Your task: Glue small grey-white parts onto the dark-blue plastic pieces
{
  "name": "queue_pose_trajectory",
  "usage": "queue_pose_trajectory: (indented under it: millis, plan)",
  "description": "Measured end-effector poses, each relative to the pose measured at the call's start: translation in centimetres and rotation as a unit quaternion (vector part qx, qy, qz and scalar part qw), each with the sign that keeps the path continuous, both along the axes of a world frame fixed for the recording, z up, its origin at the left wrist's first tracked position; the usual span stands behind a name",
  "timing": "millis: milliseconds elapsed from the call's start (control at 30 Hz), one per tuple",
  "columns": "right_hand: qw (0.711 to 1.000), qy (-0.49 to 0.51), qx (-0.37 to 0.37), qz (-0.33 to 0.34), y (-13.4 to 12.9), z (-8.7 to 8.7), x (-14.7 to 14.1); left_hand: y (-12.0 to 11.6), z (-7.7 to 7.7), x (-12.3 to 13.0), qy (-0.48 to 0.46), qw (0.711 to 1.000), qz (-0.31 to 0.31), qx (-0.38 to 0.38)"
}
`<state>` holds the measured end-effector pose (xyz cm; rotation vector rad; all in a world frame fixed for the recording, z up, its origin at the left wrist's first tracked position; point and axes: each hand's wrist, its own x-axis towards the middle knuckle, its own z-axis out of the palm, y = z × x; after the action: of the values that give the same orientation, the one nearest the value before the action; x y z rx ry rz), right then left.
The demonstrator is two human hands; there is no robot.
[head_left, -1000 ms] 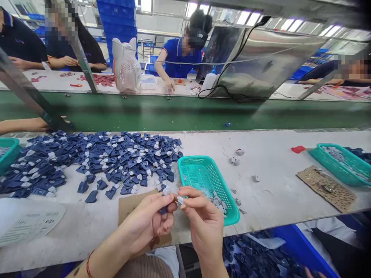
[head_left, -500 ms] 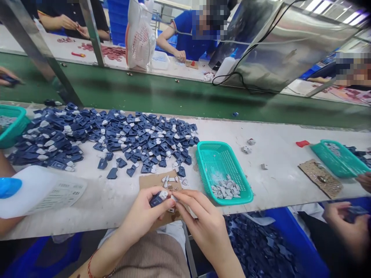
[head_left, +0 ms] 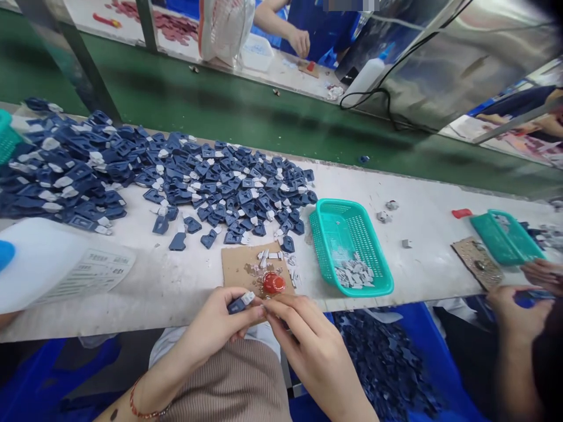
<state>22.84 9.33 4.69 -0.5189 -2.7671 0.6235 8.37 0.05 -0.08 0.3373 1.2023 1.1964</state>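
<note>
My left hand [head_left: 215, 322] is closed around a dark blue plastic piece with a pale grey tip [head_left: 238, 304], held just off the table's front edge. The fingers of my right hand [head_left: 314, 337] are pinched together and meet the left fingertips beside that piece. Whatever they pinch is hidden. Just beyond both hands lies a cardboard sheet [head_left: 235, 266] with wet-looking stains. On it are a small shiny red container [head_left: 273, 282] and a few light grey plastic bits [head_left: 264, 258].
A heap of blue pieces with grey tips [head_left: 224, 187] spreads across the left. A green basket [head_left: 385, 281] holding grey bits stands right of the cardboard. A white bottle [head_left: 48, 258] lies at left. Under the table is a blue bin [head_left: 453, 369]; co-workers' hands [head_left: 519, 310] are at right.
The view has tipped downward and shifted. My hands sit lower, off the cardboard, so the red container now shows. The blue piece stays in my left hand.
</note>
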Motion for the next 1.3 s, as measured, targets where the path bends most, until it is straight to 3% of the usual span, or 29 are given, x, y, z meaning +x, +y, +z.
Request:
queue_pose_trajectory:
  millis: [267, 467, 633, 833, 1300]
  plan:
    - [0.998, -0.044, -0.046, -0.028, 0.7, 0.3, 0.0, 0.1, 0.7, 0.0, -0.013, 0.999, -0.033, 0.018]
    - [0.988, -0.047, -0.085, -0.124, 3.9, -0.2, 0.2, -1.7, -0.4, -0.9, -0.024, 0.998, 0.049, -0.029]
    - [0.985, -0.079, -0.116, -0.099, 4.8, -0.3, -0.7, -1.7, -0.5, -1.6, -0.036, 0.998, 0.042, 0.004]
    - [0.986, -0.094, -0.114, -0.081, 4.8, -0.3, -1.0, -1.2, -0.6, -1.6, -0.057, 0.994, 0.086, 0.031]
    - [0.985, -0.097, -0.096, -0.107, 4.4, -0.3, -1.1, -0.2, -1.1, -0.6, 0.028, 0.989, 0.122, 0.073]
